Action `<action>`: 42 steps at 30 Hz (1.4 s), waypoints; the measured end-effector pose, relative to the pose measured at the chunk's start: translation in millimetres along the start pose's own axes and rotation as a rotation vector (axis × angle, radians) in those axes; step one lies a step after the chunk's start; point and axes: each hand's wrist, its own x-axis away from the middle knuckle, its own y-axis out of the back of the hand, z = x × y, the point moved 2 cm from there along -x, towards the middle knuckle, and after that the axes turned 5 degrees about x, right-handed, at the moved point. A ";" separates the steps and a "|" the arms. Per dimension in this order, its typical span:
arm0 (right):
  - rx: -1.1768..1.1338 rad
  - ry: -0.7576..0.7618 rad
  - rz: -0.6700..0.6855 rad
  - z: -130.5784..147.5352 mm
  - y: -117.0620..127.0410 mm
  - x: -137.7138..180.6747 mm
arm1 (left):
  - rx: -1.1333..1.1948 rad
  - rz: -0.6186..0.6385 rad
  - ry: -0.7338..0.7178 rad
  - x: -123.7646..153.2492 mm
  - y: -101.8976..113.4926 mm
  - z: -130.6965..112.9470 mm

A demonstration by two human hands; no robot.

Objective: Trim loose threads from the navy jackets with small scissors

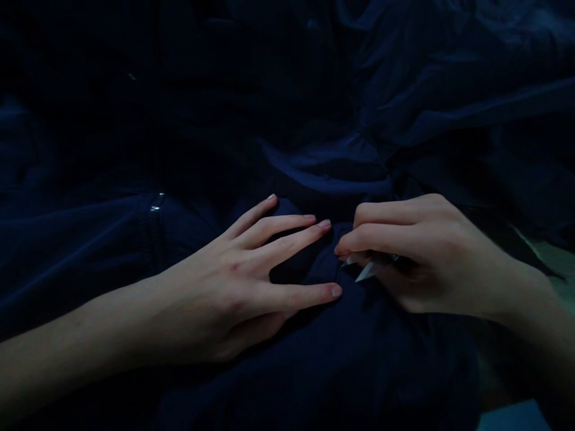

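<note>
A dark navy garment (314, 359) lies in folds under both hands. My left hand (242, 275) rests flat on it, fingers spread and pointing right, holding nothing. Just to the right, my right hand (417, 251) is closed around a pair of small thread snips (366, 272). Two pointed metal blades stick out below its index finger, tips toward the left and close to the cloth. The handle is hidden in the palm. A seam line in the cloth runs between the left fingertips and the blades; dim light hides whether the blades touch it.
More dark navy fabric (431, 102) is bunched at the back right. A shiny zipper end (157, 203) shows on the garment at left. A pale surface (557, 266) appears past the right wrist, and a light blue piece (514, 417) at the lower right edge.
</note>
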 end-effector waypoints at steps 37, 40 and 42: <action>0.157 -0.076 0.012 -6.4 14.8 12.8 | -0.004 0.044 0.037 11.7 -7.0 4.0; 0.157 -0.066 -0.003 -6.9 12.3 11.3 | -0.031 0.042 0.010 11.3 -7.3 3.9; 0.152 -0.052 -0.012 -7.1 10.6 10.1 | -0.041 0.038 0.006 11.3 -7.7 4.6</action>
